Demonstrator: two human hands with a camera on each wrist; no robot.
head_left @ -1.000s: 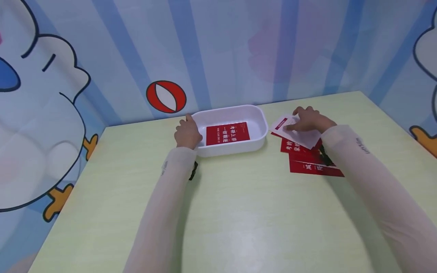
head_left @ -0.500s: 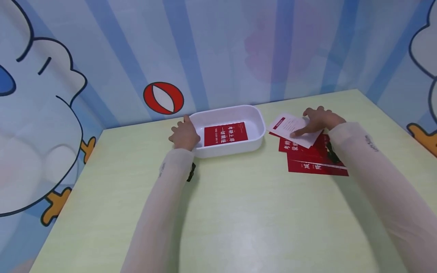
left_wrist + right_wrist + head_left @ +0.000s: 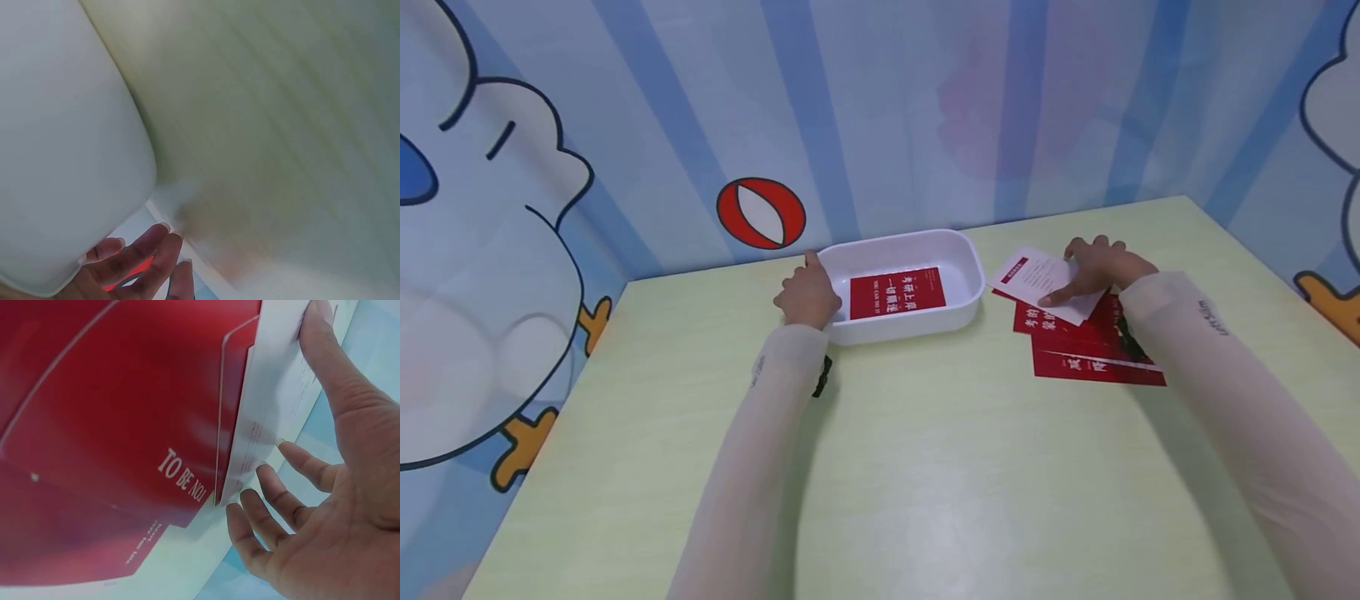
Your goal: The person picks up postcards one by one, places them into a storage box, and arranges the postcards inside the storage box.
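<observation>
A white plastic box stands near the table's back edge. My left hand grips its left end, fingers outside the wall and the thumb largely hidden. One red card with white characters lies flat inside. To the box's right, a white card with a red label tops a spread of red cards. Over the right part of the white card is my right hand. Its thumb rests on the card's face, while its fingers are spread and loosely bent at the card's edge.
The pale yellow-green table meets a blue striped backdrop right behind the box. Printed cartoon figures and a red ball decorate that backdrop. The right sleeve partly covers the red cards.
My right hand has shifted right across the white card, uncovering more of its print; the card stayed put. The left hand stays at the box, and the view has shifted slightly.
</observation>
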